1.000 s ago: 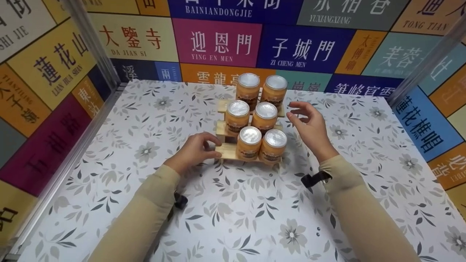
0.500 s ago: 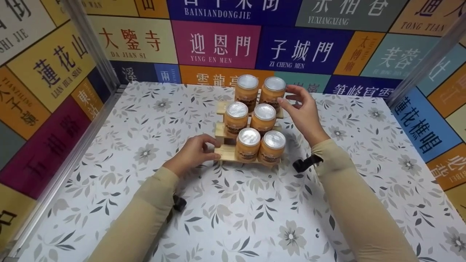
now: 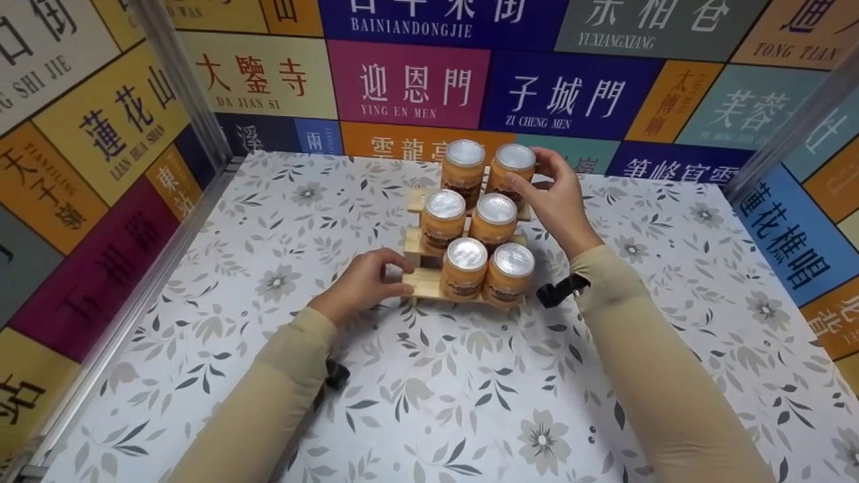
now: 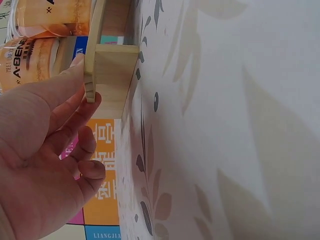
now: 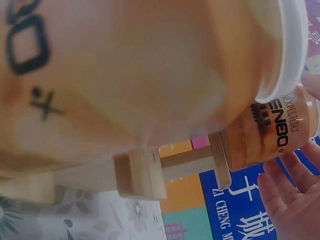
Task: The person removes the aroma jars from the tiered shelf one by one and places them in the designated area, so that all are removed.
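Note:
A stepped wooden rack (image 3: 424, 284) bears several orange cans with silver lids, two on each of its three steps. My left hand (image 3: 362, 283) pinches the left end of the lowest step between thumb and fingers; the left wrist view shows the board's end (image 4: 90, 82) between them. At the top step my right hand (image 3: 558, 201) grips the right-hand can (image 3: 502, 176), thumb on its near side and fingers around its far right. In the right wrist view, fingers (image 5: 274, 187) lie against that can (image 5: 260, 135), and a nearer can (image 5: 150, 75) fills much of the picture.
The rack stands toward the back of a table (image 3: 429, 402) covered with a floral print. Panels (image 3: 409, 84) with coloured signs rise behind and at both sides. A metal post (image 3: 191, 87) stands at the back left corner.
My right hand has moved left and in to the top right can, and its fingers have closed around it. My left hand stays at the lowest step. The view has shifted slightly.

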{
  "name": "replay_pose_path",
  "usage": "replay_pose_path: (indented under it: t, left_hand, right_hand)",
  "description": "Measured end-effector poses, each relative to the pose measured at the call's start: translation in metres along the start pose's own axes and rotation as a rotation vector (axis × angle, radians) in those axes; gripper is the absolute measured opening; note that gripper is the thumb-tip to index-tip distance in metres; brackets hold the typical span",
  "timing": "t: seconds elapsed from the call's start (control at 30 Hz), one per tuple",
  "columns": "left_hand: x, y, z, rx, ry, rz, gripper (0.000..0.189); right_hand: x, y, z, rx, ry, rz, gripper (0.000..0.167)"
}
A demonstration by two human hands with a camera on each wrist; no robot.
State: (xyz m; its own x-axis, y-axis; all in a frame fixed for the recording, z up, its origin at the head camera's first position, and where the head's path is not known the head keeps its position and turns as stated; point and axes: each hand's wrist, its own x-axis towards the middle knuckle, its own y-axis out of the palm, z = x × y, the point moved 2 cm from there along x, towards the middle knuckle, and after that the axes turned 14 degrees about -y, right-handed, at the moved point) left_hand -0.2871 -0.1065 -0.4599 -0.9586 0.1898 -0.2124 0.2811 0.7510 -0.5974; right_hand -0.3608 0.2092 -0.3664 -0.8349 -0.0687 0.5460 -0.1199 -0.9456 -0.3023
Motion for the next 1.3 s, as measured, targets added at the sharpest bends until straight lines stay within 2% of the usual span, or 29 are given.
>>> replay_pose_path:
  t: [0.2,0.43,0.57,0.73,0.97,1.1,1.3]
  left_hand:
    - [0.001,0.005,-0.001,0.037,0.032,0.009,0.035]
    - [0.002,0.003,0.0,0.035,0.015,0.015,0.035]
    - [0.002,0.003,0.0,0.043,0.015,0.022,0.035]
    - [0.003,0.004,-0.001,0.041,0.026,0.026,0.035]
    - [0.002,0.0,0.0,0.04,0.034,0.01,0.035]
    - [0.002,-0.001,-0.001,0.055,0.061,0.01,0.033]
    - [0.002,-0.001,0.003,0.034,0.056,0.001,0.032]
  right_hand:
    - [-0.001,-0.001,-0.003,-0.004,0.023,-0.004,0.063]
    - [-0.002,0.0,0.011,0.033,0.037,-0.024,0.057]
    - [-0.005,-0.004,0.009,0.056,0.059,-0.061,0.056]
    - [-0.01,-0.014,-0.001,0.058,0.079,-0.112,0.056]
    - [-0.016,-0.031,0.002,0.046,0.067,-0.152,0.052]
    - [-0.021,-0.045,0.001,0.048,0.063,-0.18,0.051]
    - [-0.03,-0.062,-0.007,0.07,0.136,-0.209,0.054]
